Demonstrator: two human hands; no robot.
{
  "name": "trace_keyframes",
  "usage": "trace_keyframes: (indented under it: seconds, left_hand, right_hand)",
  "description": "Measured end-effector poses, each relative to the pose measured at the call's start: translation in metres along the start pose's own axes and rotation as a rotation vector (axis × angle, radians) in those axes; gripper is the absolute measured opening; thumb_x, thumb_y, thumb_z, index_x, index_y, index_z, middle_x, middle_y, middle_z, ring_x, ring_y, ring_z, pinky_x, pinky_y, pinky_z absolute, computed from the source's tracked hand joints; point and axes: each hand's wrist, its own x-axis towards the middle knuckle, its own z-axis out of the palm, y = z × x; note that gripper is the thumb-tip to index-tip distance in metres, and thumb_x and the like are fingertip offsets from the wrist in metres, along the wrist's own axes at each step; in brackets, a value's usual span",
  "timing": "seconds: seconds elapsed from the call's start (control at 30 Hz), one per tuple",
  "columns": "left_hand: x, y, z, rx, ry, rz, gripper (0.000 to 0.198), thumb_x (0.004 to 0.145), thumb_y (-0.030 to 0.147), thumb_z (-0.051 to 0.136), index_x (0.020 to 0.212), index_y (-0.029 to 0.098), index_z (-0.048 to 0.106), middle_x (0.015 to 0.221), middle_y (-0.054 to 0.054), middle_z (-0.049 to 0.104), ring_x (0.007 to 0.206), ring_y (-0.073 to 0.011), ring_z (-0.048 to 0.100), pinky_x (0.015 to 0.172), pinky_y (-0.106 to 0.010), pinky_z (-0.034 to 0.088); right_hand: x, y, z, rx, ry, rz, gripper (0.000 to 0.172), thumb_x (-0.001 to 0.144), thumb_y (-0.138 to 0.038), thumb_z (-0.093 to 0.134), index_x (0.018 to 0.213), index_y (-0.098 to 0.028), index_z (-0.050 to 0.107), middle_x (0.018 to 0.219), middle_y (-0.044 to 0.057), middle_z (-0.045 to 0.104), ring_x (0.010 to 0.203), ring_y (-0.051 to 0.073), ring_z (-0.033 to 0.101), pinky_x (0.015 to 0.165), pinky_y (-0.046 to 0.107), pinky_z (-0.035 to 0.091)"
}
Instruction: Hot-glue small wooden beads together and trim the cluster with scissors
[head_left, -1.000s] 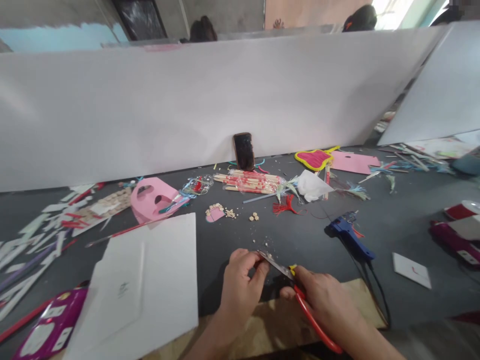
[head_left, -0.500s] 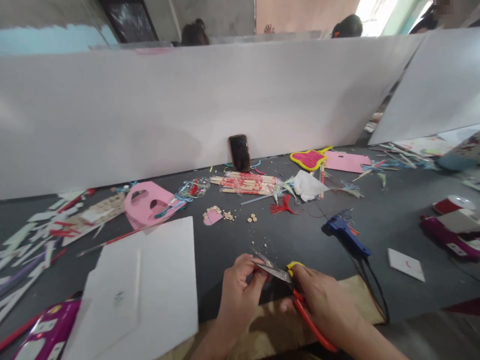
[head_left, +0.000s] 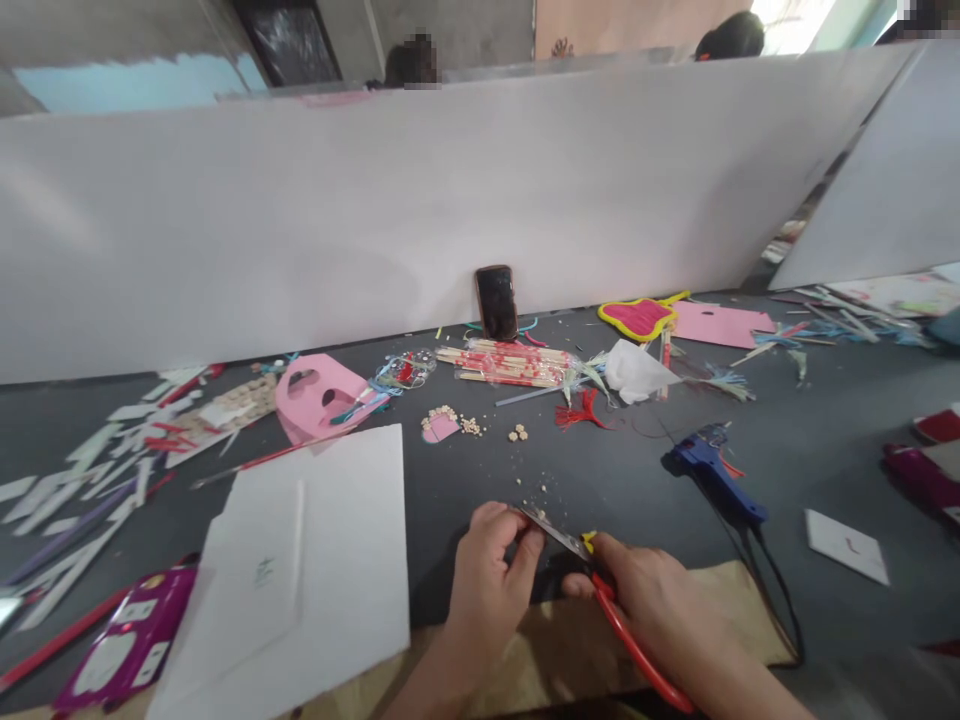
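My right hand [head_left: 656, 600] grips scissors [head_left: 626, 645] with red and yellow handles. Their blades point up and left and look closed together. At the blade tips, my left hand [head_left: 495, 560] is closed in a pinch, thumb against fingers; whatever sits between them is too small to make out. Tiny pale crumbs [head_left: 543, 489] lie on the dark table just beyond the blades. Farther back are a few small beige flower-like clusters [head_left: 518, 433], a heap of beige bits [head_left: 470, 426] and a pink piece [head_left: 440, 428] edged with such bits.
A blue glue gun [head_left: 716, 470] with a black cord lies right of my hands, near a white card [head_left: 847, 545]. White board [head_left: 337, 560] is at left. Wrapped sticks [head_left: 517, 363] and a phone [head_left: 496, 302] stand before the white partition [head_left: 337, 220].
The scissor blades have gone from spread to closed at my left fingertips. The whole view has shifted slightly, so the table things appear farther right.
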Motion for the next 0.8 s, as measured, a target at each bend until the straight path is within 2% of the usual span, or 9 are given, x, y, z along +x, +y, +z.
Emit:
trace_keyframes:
  seconds: [0.07,0.13,0.4,0.57,0.7,0.8]
  left_hand:
    - [0.001,-0.002,-0.001,0.097,0.031,0.114,0.026,0.088,0.021,0.046,0.068,0.019,0.063,0.068,-0.004,0.064,0.073,-0.0185,0.059,0.080,-0.033,0.045]
    - [0.001,-0.002,-0.001,0.103,0.039,0.162,0.027,0.088,0.019,0.044,0.069,0.019,0.063,0.067,-0.003,0.065,0.073,-0.0183,0.059,0.086,-0.035,0.044]
    - [0.002,0.001,0.000,-0.059,-0.006,0.086,0.027,0.086,0.018,0.049,0.066,0.019,0.067,0.066,-0.002,0.069,0.070,-0.0174,0.063,0.086,-0.034,0.046]
    - [0.004,0.005,-0.002,-0.135,-0.059,0.062,0.032,0.085,0.018,0.050,0.057,0.019,0.065,0.061,-0.002,0.068,0.067,-0.0163,0.063,0.089,-0.033,0.046]
    - [0.003,0.007,-0.002,-0.229,-0.097,-0.039,0.030,0.084,0.021,0.052,0.059,0.017,0.066,0.066,-0.004,0.068,0.071,-0.0179,0.064,0.074,-0.028,0.050]
    - [0.002,0.005,0.001,-0.310,-0.099,-0.140,0.026,0.084,0.025,0.053,0.065,0.015,0.068,0.071,-0.005,0.067,0.069,-0.0177,0.064,0.063,-0.025,0.051]
  right_hand:
    - [-0.002,-0.002,-0.002,0.002,0.012,0.010,0.027,0.088,-0.047,0.048,0.076,-0.024,0.047,0.060,0.003,0.068,0.055,0.024,0.066,0.046,0.027,0.026]
    - [-0.003,-0.003,-0.003,0.012,0.023,-0.005,0.025,0.085,-0.047,0.050,0.078,-0.023,0.047,0.063,0.004,0.068,0.056,0.024,0.066,0.047,0.027,0.028]
    - [-0.004,-0.001,-0.009,0.029,-0.008,-0.034,0.018,0.077,-0.036,0.058,0.079,-0.023,0.046,0.074,0.006,0.068,0.066,0.023,0.064,0.055,0.028,0.036]
    - [-0.002,0.005,-0.007,-0.034,-0.058,-0.028,0.014,0.081,-0.030,0.059,0.086,-0.021,0.050,0.077,0.006,0.070,0.071,0.025,0.067,0.056,0.029,0.037]
    - [-0.002,0.009,-0.001,-0.049,-0.055,-0.062,0.009,0.088,-0.028,0.052,0.087,-0.020,0.050,0.075,0.005,0.071,0.068,0.025,0.069,0.054,0.029,0.033]
    - [-0.002,0.011,0.003,-0.036,-0.013,-0.080,0.013,0.091,-0.031,0.048,0.083,-0.022,0.049,0.069,0.003,0.071,0.062,0.023,0.069,0.051,0.029,0.029]
